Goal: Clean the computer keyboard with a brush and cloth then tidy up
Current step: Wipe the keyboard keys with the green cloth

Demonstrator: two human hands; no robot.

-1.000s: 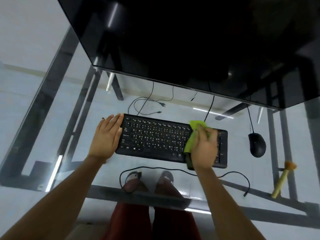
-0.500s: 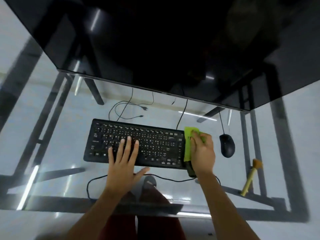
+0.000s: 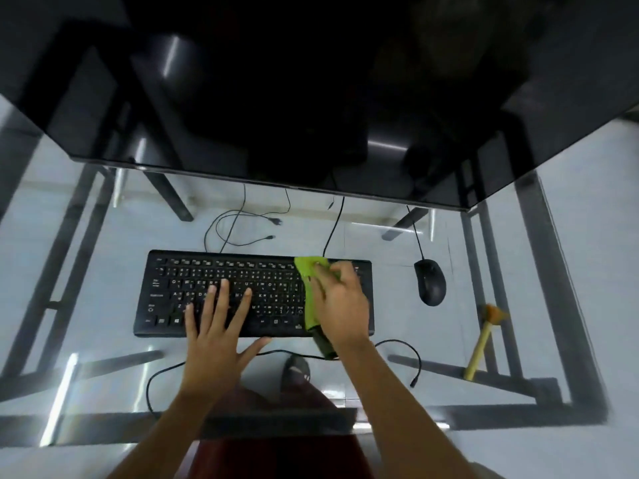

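Dim, glare streaks on glass, blurred warped edges

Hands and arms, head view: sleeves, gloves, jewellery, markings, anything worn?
Both forearms are bare up to the bottom edge of the frame: no sleeves in sight. The left hand and right hand wear no gloves. No watch, band or ring shows. Nail detail is too blurred to tell.

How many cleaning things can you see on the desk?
2. The green cloth is under the right hand on the keyboard's right part. The brush lies alone at the desk's right side, past the mouse. Others may be hidden.
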